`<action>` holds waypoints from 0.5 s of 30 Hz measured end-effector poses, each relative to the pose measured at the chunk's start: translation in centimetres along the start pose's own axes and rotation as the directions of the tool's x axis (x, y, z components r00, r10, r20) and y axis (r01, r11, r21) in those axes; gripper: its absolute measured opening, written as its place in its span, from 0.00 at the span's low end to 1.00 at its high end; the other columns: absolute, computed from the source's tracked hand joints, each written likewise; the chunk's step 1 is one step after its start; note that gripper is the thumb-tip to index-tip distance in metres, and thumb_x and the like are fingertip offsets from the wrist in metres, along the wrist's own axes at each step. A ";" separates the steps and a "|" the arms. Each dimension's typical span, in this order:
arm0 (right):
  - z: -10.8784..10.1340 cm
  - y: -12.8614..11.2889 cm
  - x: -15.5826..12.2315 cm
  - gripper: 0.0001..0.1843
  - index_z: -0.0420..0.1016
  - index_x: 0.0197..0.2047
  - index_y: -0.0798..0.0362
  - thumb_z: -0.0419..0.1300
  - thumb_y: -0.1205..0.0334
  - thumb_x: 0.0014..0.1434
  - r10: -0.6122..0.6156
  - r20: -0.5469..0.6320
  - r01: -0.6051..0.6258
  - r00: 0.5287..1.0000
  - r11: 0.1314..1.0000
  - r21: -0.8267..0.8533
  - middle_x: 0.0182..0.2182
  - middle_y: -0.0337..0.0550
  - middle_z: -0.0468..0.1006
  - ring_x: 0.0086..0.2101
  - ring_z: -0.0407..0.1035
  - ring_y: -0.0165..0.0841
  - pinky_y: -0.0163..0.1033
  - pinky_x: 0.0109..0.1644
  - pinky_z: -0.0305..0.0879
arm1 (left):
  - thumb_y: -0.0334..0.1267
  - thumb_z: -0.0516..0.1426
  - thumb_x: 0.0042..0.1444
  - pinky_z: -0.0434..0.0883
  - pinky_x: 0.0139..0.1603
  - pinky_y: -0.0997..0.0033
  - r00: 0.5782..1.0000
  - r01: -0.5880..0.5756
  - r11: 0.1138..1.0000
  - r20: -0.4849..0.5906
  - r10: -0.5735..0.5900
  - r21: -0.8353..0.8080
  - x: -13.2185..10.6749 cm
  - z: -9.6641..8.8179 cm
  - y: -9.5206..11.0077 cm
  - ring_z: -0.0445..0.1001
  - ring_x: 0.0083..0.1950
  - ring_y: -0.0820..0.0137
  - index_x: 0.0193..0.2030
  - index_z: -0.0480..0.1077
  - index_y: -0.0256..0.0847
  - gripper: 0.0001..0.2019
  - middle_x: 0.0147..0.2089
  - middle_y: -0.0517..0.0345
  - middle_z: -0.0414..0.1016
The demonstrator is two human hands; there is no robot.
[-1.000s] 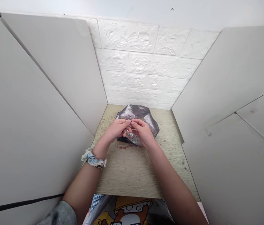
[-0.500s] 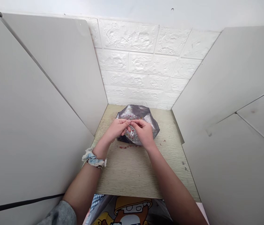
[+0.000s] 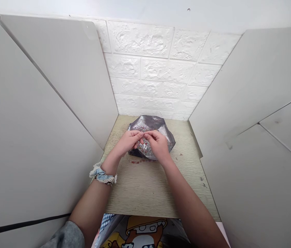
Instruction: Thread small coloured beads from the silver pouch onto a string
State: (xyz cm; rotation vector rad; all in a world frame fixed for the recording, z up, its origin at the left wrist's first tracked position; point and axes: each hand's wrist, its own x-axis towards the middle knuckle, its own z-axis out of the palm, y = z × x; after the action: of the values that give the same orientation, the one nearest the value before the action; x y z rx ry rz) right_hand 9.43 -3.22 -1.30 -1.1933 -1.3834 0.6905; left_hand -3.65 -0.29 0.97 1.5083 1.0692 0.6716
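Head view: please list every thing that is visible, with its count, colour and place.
shiny crinkled foil-like wrapper: one, silver-grey, back middle of the table, under both hands, tiny mixed-colour beads on it
tiny loose beads: a few, reddish, on the table in front of the wrapper
wood-grain table: one, beige, centre
plain side panels: several, light grey, left and right
embossed brick-pattern wall: one, white, behind
thin cable: one, black, lower left
small metal bits: about two, grey, table's right edge
cartoon-print cloth: one, yellow and white, bottom edge
lace-trimmed scrunchie: one, blue and white, left wrist
left hand: one, over the wrapper, fingertips pinched
right hand: one, beside it, fingertips meeting the left's
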 end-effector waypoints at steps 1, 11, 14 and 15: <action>0.0 -0.1 0.0 0.08 0.73 0.28 0.49 0.53 0.62 0.50 -0.016 0.002 0.016 1.000 1.000 -0.005 0.26 0.38 0.71 0.30 0.64 0.30 0.36 0.36 0.58 | 0.48 0.51 0.48 0.51 0.15 0.81 1.000 -0.002 1.000 0.006 0.002 0.002 0.0 -0.1 0.0 0.53 0.15 0.83 0.24 0.66 0.34 0.16 0.18 0.62 0.63; -0.4 -0.3 0.0 0.08 0.72 0.27 0.49 0.52 0.64 0.50 -0.071 0.036 0.073 0.997 0.996 -0.044 0.24 0.38 0.69 0.28 0.63 0.30 0.36 0.34 0.58 | 0.48 0.52 0.47 0.51 0.15 0.81 0.999 -0.015 1.000 0.036 0.016 -0.027 -0.4 -0.1 0.6 0.54 0.15 0.83 0.22 0.64 0.34 0.16 0.17 0.63 0.61; -0.3 -0.4 -0.1 0.08 0.71 0.27 0.49 0.51 0.64 0.51 -0.090 0.010 0.091 0.996 0.993 -0.078 0.24 0.38 0.69 0.28 0.62 0.30 0.36 0.34 0.57 | 0.49 0.52 0.46 0.51 0.15 0.80 1.000 0.000 0.999 0.025 0.001 -0.039 -0.5 0.0 0.7 0.55 0.15 0.83 0.22 0.64 0.34 0.17 0.17 0.63 0.61; -0.2 -0.4 -0.2 0.08 0.71 0.27 0.49 0.50 0.64 0.51 -0.100 -0.002 0.100 0.995 0.991 -0.089 0.24 0.38 0.69 0.29 0.62 0.30 0.36 0.34 0.57 | 0.49 0.52 0.46 0.51 0.15 0.80 1.000 0.004 0.999 0.021 -0.004 -0.042 -0.5 0.0 0.6 0.55 0.15 0.83 0.21 0.64 0.34 0.17 0.17 0.63 0.61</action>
State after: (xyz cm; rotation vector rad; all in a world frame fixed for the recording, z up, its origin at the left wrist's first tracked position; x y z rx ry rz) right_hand 9.46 -3.55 -0.93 -1.1858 -1.4710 0.5592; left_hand -3.65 -0.70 1.65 1.4734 1.0361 0.6706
